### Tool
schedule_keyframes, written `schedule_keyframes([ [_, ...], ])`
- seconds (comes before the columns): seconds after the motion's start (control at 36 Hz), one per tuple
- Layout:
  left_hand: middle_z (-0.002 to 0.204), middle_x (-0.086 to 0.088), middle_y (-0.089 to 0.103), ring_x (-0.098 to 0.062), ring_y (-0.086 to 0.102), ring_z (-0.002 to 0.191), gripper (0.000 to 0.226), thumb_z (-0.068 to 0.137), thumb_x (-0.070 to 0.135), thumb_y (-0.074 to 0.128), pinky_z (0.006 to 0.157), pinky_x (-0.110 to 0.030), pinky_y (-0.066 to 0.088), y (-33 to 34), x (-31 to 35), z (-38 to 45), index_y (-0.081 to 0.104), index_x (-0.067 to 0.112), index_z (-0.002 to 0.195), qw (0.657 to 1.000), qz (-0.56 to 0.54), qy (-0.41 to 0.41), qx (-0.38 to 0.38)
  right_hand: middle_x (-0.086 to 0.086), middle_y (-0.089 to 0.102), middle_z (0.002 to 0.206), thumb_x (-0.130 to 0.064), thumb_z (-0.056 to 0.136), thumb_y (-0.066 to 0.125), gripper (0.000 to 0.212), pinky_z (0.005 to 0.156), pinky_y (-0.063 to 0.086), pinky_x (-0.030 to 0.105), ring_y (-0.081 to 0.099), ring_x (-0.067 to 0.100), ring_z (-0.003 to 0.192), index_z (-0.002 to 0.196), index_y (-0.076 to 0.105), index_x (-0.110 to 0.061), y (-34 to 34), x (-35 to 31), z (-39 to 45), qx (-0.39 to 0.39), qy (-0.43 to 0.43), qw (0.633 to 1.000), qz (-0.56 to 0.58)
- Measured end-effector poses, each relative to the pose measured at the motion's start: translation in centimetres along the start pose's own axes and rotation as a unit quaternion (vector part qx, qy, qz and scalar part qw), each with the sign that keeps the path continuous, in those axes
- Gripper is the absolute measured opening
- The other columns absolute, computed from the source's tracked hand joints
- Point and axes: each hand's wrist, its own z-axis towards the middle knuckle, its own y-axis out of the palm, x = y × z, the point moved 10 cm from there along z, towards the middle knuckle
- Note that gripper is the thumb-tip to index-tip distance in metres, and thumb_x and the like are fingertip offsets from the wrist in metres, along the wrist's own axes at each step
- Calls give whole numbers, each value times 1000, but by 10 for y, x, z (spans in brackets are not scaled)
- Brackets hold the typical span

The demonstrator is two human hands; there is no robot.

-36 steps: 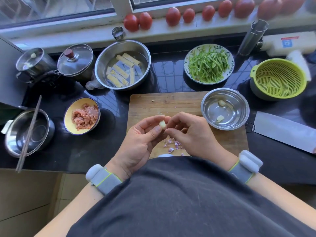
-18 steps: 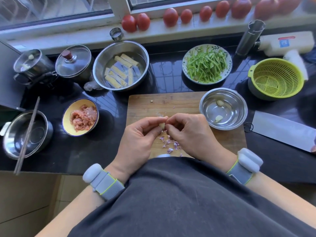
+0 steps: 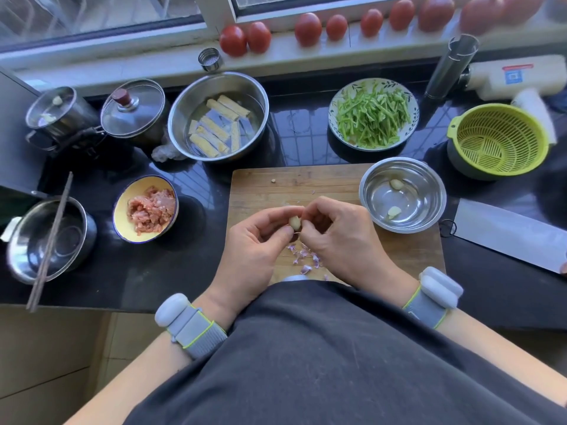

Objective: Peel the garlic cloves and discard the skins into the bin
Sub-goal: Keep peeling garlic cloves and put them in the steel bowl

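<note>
No legible text anywhere

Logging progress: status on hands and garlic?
Left hand and right hand both pinch pale garlic clove. Purple skins on wooden board. Nothing obstructing.

cutting board [image 3: 306,185]: matt wood | small bowl [image 3: 402,194]: shiny steel | counter [image 3: 190,259]: glossy black stone | colander [image 3: 498,139]: green plastic

One head-worn wide-angle view, looking steeply down and forward from above the counter's [image 3: 190,271] near edge; close over the cutting board [image 3: 306,182]; windowsill [image 3: 352,47] along the top.
</note>
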Motion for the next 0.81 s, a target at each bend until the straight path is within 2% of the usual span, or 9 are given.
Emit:
schedule_keyframes([
  [0.19, 106, -13, 76, -22, 71, 100, 19, 92, -6, 63, 92, -37, 58, -3, -6, 1, 70, 3, 107, 999, -29, -19, 21, -12, 61, 58, -16, 83, 69, 12, 46, 48, 27, 58, 7, 45, 73, 66, -20, 1, -1, -2, -3, 8, 1000, 8],
  [0.28, 107, -14, 76, -22, 72, 99, 22, 92, -6, 61, 93, -39, 58, -5, -10, 2, 68, 5, 111, 998, -42, -37, 32, -19, 61, 58, -14, 83, 69, 12, 48, 44, 18, 56, 4, 47, 73, 67, -19, 1, 2, -2, -2, 21, 1000, 19],
  [0.42, 107, -19, 74, -25, 71, 98, 19, 94, -6, 59, 92, -37, 58, -7, -12, 1, 66, 1, 110, 996, -67, -48, 43, -9, 60, 58, -13, 81, 69, 11, 51, 42, 15, 53, 5, 51, 73, 68, -18, 2, 4, -2, -7, 30, 999, 20],
  [0.56, 106, -19, 74, -28, 72, 102, 17, 95, -11, 53, 96, -39, 56, -9, -14, 1, 64, 1, 101, 992, -97, -55, 52, -9, 58, 56, -13, 81, 68, 14, 55, 39, 14, 51, 5, 54, 69, 64, -20, 2, 11, -2, -7, 50, 999, 17],
  [0.61, 107, -19, 74, -30, 72, 103, 17, 96, -12, 51, 95, -39, 57, -9, -15, 1, 61, 1, 100, 991, -109, -61, 53, -10, 57, 57, -15, 82, 66, 16, 57, 39, 16, 51, 6, 56, 68, 61, -22, -2, 16, -2, -1, 63, 998, 10],
  [0.69, 109, -20, 73, -33, 72, 103, 17, 96, -10, 52, 94, -40, 57, -8, -16, 0, 61, 4, 99, 990, -115, -66, 51, -6, 58, 61, -19, 85, 62, 14, 63, 44, 27, 52, 9, 62, 71, 60, -18, -6, 30, 1, 4, 88, 995, -36],
  [0.75, 110, -19, 73, -32, 72, 101, 17, 96, -9, 53, 93, -40, 58, -8, -16, 0, 61, 6, 100, 990, -110, -69, 49, -2, 61, 66, -26, 91, 56, 21, 68, 46, 36, 56, 19, 70, 73, 59, -16, -2, 46, 2, -18, 118, 988, -94],
  [0.81, 110, -18, 74, -32, 73, 99, 16, 95, -7, 55, 93, -40, 58, -9, -16, 0, 61, 5, 103, 991, -102, -71, 51, 1, 62, 70, -34, 97, 53, 29, 70, 46, 39, 58, 28, 76, 76, 58, -14, 4, 56, 1, -54, 126, 978, -158],
])
